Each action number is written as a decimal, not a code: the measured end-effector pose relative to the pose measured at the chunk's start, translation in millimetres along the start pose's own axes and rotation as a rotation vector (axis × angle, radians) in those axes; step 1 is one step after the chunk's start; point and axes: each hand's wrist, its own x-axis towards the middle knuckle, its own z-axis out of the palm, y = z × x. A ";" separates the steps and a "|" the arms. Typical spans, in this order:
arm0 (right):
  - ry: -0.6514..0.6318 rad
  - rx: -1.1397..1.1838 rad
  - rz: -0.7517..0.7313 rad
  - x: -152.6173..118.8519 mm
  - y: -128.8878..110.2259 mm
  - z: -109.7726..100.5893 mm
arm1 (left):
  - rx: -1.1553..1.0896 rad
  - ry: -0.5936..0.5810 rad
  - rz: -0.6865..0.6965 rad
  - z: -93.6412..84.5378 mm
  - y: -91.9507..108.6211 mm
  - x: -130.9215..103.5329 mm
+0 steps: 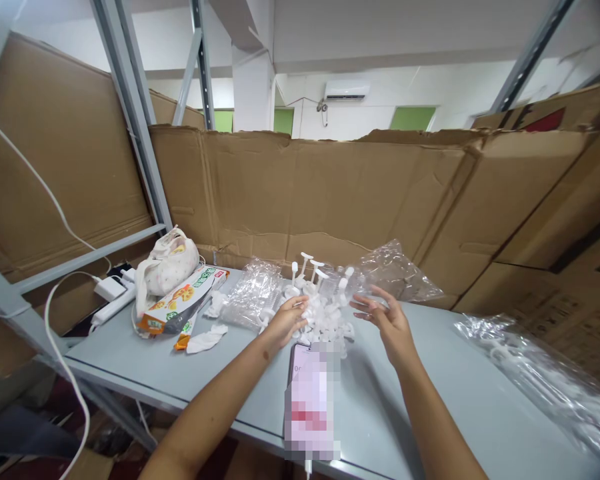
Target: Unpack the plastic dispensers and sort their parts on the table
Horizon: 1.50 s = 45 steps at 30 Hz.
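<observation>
A heap of small white plastic parts (330,320) lies in the middle of the table, with several stemmed, flat-topped white pieces (317,273) standing up out of it. At the heap's left side is my left hand (286,323), its fingers and thumb apart and touching the loose parts. My right hand (386,323) hovers just right of the heap, fingers spread, with nothing in it. Directly in front of the heap lies a phone (307,400) with a lit, partly blurred screen and a white cable plugged in.
Clear plastic bags lie left of the heap (253,293) and behind it (397,273). Another filled bag (545,380) is at the right. A snack packet (185,300), a crumpled tissue (207,339), a white cloth bag (167,263) and a power strip (113,307) occupy the left. Cardboard (330,193) walls the back.
</observation>
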 end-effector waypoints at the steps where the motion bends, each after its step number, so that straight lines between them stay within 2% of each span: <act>1: 0.016 0.001 -0.011 0.4 -0.6 -1.3 | 0.010 -0.008 0.002 -0.4 0.0 0.0; 9: 0.188 0.077 -0.155 0.8 -6.8 -6.2 | 0.218 -0.123 0.086 -4.3 2.0 -1.8; 12: 0.220 0.192 -0.182 1.2 -10.5 -9.5 | 0.358 -0.102 0.198 -4.6 6.0 -1.5; 14: 0.174 0.281 -0.127 2.1 -12.5 -13.1 | 0.373 -0.050 0.286 -4.2 11.1 -1.9; 16: 0.054 0.323 0.000 2.7 -13.1 -16.1 | 0.276 -0.025 0.319 -3.9 18.1 -3.9; 19: -0.232 0.250 0.240 1.0 -10.7 -15.3 | 0.093 -0.078 0.271 -4.6 28.9 -9.1; 23: -0.617 0.092 0.484 -8.8 -5.3 -2.1 | 0.079 -0.112 0.256 -4.8 35.0 -14.5; 26: -0.823 -0.004 0.545 -18.4 -5.1 9.1 | 0.174 -0.044 0.292 -3.2 32.1 -14.3; 29: -0.940 -0.076 0.545 -23.5 -7.1 15.1 | 0.245 0.029 0.339 -1.8 28.2 -12.5; 31: -0.915 -0.087 0.507 -22.6 -6.0 16.6 | 0.264 0.045 0.362 -1.3 26.7 -11.7; 32: -0.856 -0.080 0.471 -20.9 -4.0 17.0 | 0.271 0.048 0.364 -1.1 26.0 -11.6; 36: -0.430 -0.007 0.290 -11.3 12.0 18.7 | 0.319 0.032 0.350 0.3 20.9 -10.3; 38: -0.277 -0.011 0.225 -7.8 19.5 19.5 | 0.357 0.007 0.355 1.1 16.5 -8.6; 42: -0.144 -0.083 0.162 -5.2 22.5 19.6 | 0.388 0.029 0.406 1.7 10.5 -4.3; 45: -0.104 -0.116 0.119 -4.8 20.3 18.6 | 0.385 0.088 0.458 1.7 12.1 -3.7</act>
